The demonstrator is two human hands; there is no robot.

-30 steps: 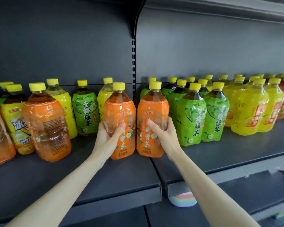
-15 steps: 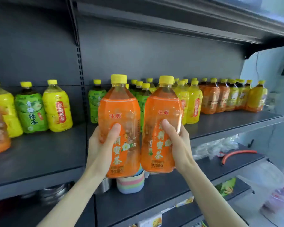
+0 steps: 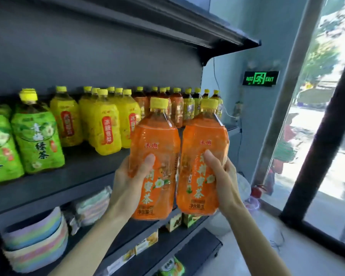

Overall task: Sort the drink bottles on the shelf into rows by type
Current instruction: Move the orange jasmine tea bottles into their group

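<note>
I hold two orange-labelled tea bottles with yellow caps upright in the air, side by side, in front of the shelf's right end. My left hand (image 3: 127, 184) grips the left orange bottle (image 3: 154, 140); my right hand (image 3: 224, 180) grips the right orange bottle (image 3: 205, 136). On the dark shelf (image 3: 84, 172) stand green-labelled bottles (image 3: 38, 140) at the left, yellow-labelled bottles (image 3: 106, 124) in the middle, and several orange and dark tea bottles (image 3: 176, 108) at the far right, partly hidden behind the held ones.
An upper shelf (image 3: 167, 22) overhangs the bottles. Below, pastel striped bowls (image 3: 34, 242) and small boxes (image 3: 147, 242) fill lower shelves. A lit green exit sign (image 3: 260, 78) hangs on the wall, with a large window (image 3: 315, 116) to the right.
Both hands have carried the two orange bottles rightward along the shelf, from the left section past the green and yellow bottles to the right end.
</note>
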